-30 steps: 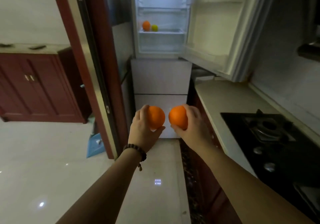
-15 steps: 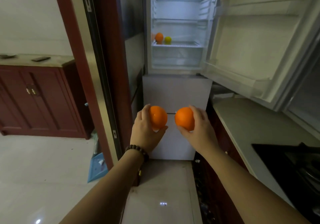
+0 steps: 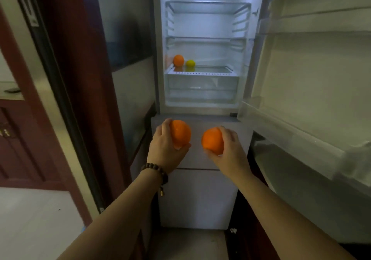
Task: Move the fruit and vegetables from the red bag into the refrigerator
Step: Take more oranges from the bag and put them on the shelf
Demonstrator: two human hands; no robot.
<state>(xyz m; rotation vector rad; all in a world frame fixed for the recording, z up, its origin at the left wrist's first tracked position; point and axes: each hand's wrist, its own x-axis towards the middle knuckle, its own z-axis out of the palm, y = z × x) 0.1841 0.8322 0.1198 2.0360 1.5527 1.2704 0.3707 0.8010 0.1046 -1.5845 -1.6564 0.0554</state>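
**Two oranges held in front of the open refrigerator**

The left hand (image 3: 165, 149) is curled around an orange (image 3: 180, 133), with the fingers over its top and left side and the thumb tucked beneath it. A dark beaded bracelet (image 3: 158, 174) circles that wrist. The right hand (image 3: 228, 150) grips a second orange (image 3: 212, 140) in the same closed way, fingers wrapped over the top and right side, thumb below. The two fruits sit side by side with a clear gap between them, the left one slightly higher. Both are held out in front of the closed lower drawers (image 3: 200, 197) of the refrigerator (image 3: 202, 107), below the lit upper compartment.

The upper compartment stands open, its door (image 3: 313, 91) swung out to the right with bare door bins showing. Inside, two wire-edged glass shelves (image 3: 206, 38) sit above a lower shelf over a clear crisper drawer (image 3: 202, 89). On that lower shelf, at its back left corner, rests a third orange (image 3: 178, 60), and just beside it on the right a smaller yellow-green fruit (image 3: 190, 63); whether the two touch is hard to tell.

To the left of the refrigerator stands a dark red door frame (image 3: 66, 91), and beyond it a dark red cabinet (image 3: 14, 145) on a pale tiled floor (image 3: 36, 223). The red bag does not show.
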